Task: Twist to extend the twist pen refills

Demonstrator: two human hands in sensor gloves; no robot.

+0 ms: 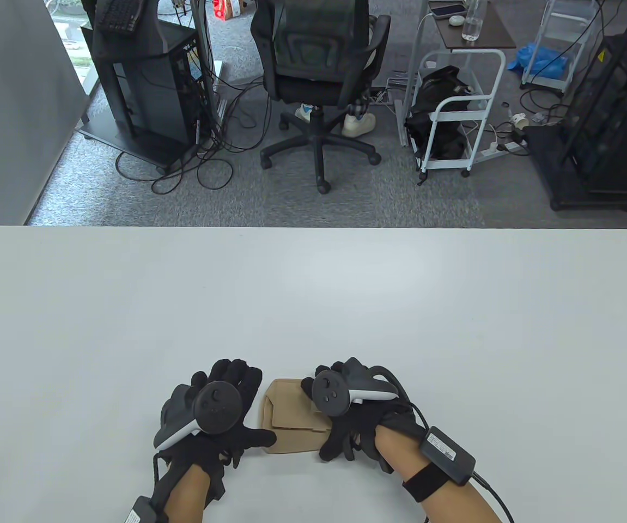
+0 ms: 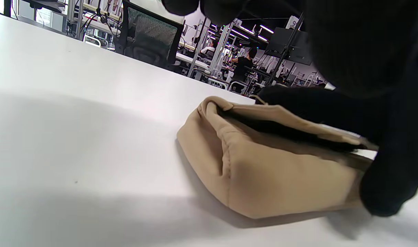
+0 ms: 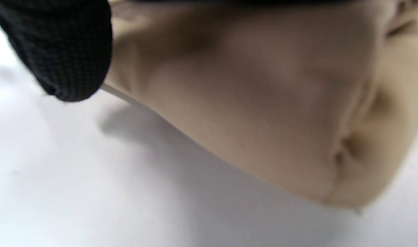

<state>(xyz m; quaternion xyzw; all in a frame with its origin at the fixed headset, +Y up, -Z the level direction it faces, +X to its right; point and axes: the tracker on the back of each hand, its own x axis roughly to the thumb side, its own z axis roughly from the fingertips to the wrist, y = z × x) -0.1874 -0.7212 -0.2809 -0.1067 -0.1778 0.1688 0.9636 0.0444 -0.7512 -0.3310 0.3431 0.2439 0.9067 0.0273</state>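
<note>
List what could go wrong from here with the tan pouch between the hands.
1. No pen shows; the pouch may need more opening, and contents could spill out.
2. The left hand and right hand flank the soft pouch, which may slide on the smooth table.

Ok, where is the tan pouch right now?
In the table view the tan pouch lies on the white table near its near edge, between the left hand and the right hand, both touching it.

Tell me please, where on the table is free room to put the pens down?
The white table is bare beyond, left and right of the tan pouch. It is crowded only at the near edge, where the left hand and right hand hold the pouch.
</note>
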